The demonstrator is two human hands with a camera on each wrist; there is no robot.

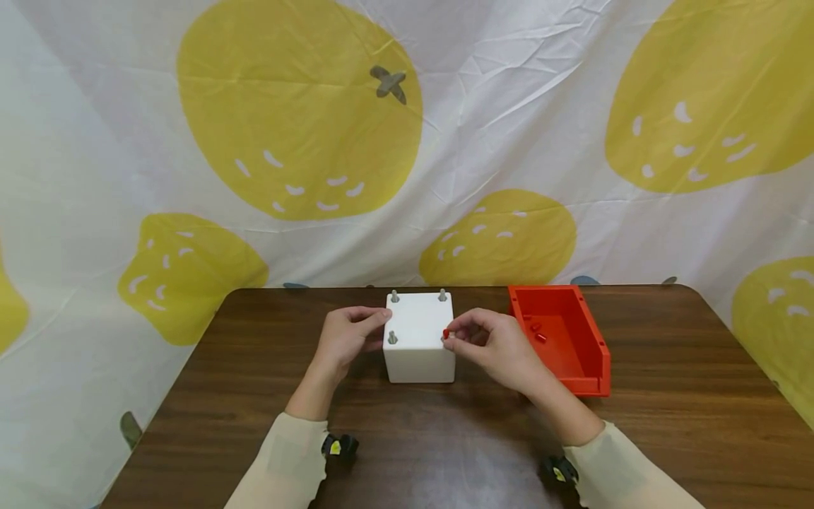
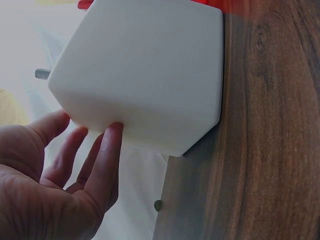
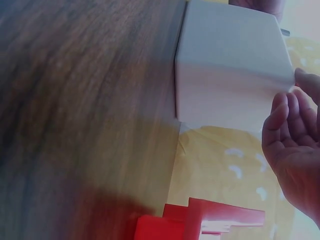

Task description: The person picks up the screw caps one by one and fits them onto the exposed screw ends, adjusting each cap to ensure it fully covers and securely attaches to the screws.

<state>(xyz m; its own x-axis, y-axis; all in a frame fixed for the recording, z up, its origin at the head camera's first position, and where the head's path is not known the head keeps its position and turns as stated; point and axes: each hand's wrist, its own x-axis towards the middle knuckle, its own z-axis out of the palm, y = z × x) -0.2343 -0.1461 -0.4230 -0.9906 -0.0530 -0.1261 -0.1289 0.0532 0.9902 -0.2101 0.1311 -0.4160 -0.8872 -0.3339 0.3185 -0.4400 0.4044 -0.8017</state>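
A white block [image 1: 419,364] sits on the table with threaded metal studs standing up from its top. Studs show at the back left [image 1: 394,297], back right [image 1: 442,295] and front left [image 1: 392,338] corners. My right hand [image 1: 499,346] pinches a small red cap [image 1: 446,333] between thumb and index finger, right at the front right corner, where the fingers cover the stud. On the opposite side, my left hand [image 1: 346,334] touches the block, thumb at the top edge and fairly straight fingers [image 2: 111,142] against the side face.
Right of the block stands a red open-front bin [image 1: 594,346] with a few small red caps [image 1: 540,337] in it. Under everything is a dark wooden table [image 1: 254,396]. A white curtain [image 1: 483,141] with yellow fruit prints hangs behind it.
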